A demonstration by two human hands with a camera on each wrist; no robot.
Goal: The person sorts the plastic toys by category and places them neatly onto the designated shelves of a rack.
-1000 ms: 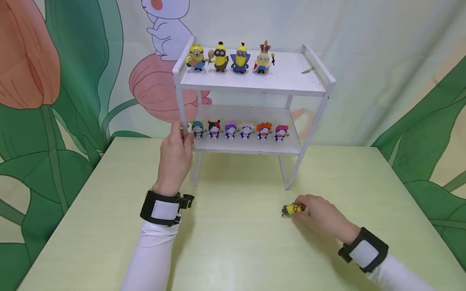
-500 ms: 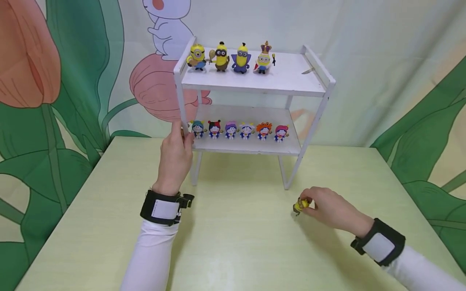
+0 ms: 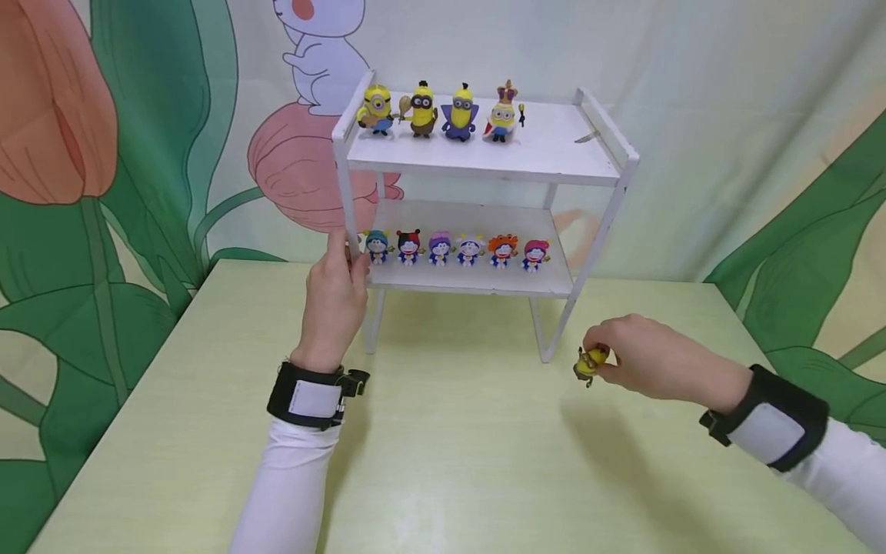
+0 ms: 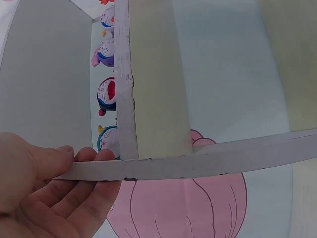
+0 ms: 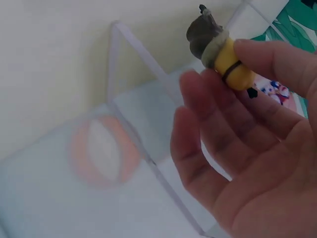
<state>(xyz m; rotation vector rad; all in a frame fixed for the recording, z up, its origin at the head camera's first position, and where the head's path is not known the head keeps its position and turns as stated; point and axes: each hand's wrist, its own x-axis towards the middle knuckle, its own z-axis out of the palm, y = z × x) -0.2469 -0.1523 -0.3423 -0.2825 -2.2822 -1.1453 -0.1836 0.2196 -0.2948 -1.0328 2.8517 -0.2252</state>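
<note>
My left hand [image 3: 335, 302] grips the front left post of a white two-tier shelf [image 3: 484, 158]; in the left wrist view its thumb and fingers wrap that post [image 4: 163, 168]. My right hand [image 3: 657, 358] pinches a yellow and brown minion figure [image 3: 590, 363] above the table, right of the shelf's front leg. In the right wrist view the minion figure [image 5: 230, 59] is between thumb and fingertips, tilted, with a dark band round its head. Several minion figures [image 3: 459, 113] stand in a row on the upper tier, from its left end to past the middle.
On the lower tier stands a row of several small blue and white figures [image 3: 439, 250] in coloured hats. The shelf stands on a pale yellow-green table [image 3: 443, 446]. Behind it hangs a curtain [image 3: 706, 154] printed with flowers and a rabbit.
My right hand has lifted the minion figure off the table and carried it right and toward the shelf's height. The left hand has stayed on the post.
</note>
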